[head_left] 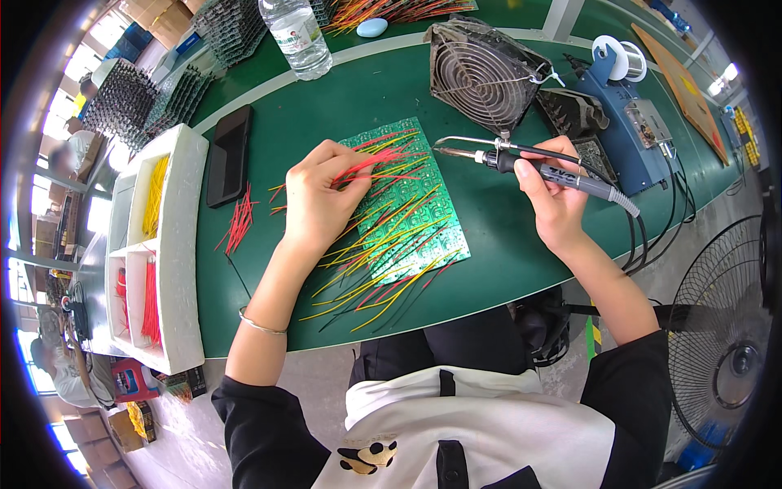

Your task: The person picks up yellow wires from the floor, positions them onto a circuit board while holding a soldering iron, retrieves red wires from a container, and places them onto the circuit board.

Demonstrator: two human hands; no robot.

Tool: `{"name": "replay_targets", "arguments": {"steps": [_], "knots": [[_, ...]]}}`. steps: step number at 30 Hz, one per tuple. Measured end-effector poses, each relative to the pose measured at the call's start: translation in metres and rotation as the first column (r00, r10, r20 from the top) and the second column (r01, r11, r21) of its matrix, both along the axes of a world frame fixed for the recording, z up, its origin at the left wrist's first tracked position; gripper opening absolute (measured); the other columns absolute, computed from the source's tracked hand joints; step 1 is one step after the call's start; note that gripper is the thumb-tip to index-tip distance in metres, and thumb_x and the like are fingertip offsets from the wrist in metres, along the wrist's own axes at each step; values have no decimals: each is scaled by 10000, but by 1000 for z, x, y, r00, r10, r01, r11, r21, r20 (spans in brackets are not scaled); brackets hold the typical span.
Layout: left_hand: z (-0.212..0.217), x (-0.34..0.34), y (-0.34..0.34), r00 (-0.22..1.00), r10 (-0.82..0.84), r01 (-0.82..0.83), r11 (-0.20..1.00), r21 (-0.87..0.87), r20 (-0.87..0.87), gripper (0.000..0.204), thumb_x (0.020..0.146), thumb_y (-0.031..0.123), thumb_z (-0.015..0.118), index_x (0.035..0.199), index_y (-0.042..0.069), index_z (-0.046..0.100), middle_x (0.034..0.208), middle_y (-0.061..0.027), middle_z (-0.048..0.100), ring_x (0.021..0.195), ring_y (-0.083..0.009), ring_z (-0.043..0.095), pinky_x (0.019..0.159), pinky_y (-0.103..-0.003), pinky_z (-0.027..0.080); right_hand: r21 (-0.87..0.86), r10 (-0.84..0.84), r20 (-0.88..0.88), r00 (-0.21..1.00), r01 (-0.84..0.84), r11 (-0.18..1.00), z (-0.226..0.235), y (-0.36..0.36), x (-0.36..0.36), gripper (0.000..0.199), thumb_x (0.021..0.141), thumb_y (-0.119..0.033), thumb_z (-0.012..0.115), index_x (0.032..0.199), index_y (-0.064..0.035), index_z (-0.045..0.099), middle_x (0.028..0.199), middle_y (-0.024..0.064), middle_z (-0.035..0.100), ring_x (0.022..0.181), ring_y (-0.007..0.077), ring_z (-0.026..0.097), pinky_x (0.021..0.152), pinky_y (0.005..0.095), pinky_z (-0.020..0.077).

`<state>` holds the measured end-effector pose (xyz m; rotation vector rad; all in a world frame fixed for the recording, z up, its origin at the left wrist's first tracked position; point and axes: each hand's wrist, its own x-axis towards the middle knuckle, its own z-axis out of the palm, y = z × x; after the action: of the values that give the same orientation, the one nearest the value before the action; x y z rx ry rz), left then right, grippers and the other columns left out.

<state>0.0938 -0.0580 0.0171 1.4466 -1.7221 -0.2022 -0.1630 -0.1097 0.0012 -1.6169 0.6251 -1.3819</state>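
A green circuit board (436, 236) lies on the green bench with several red, yellow and black wires soldered to it, fanning toward me. My left hand (319, 200) rests on the board's left side and pinches a red wire (358, 167) near the top. My right hand (554, 196) grips a soldering iron (538, 169) by its dark handle; the metal tip (444, 148) hovers just above the board's upper right corner, not touching it.
A white foam tray (175, 244) with yellow and red wires stands at left, a black phone (228, 155) and loose red wires (239, 224) beside it. Behind: a water bottle (297, 37), a small grey fan (485, 77), a blue soldering station (631, 134) with a solder spool. A floor fan (725, 334) stands at right.
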Motion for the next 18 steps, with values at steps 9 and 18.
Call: {"name": "replay_targets", "arguments": {"steps": [9,18], "knots": [[-2,1,-1,1000,1,-1,1000,-1,-10,179,657,1,634,826,44,678,741,-64,582,643,-167,573,575,-257,458,-13,-4,-25,1000,4,1000,0,-1,0,127,802,9,592,878,-18,494,762,15,560,612,2,466,525,145,355],[-1,3,0,1000,-5,5,1000,9,18,115,714,14,624,823,17,662,741,-62,578,632,-141,552,562,-238,438,12,-19,24,1000,19,1000,-3,-1,1,132,793,15,597,875,-25,501,747,2,556,597,-5,444,513,141,332]]}}
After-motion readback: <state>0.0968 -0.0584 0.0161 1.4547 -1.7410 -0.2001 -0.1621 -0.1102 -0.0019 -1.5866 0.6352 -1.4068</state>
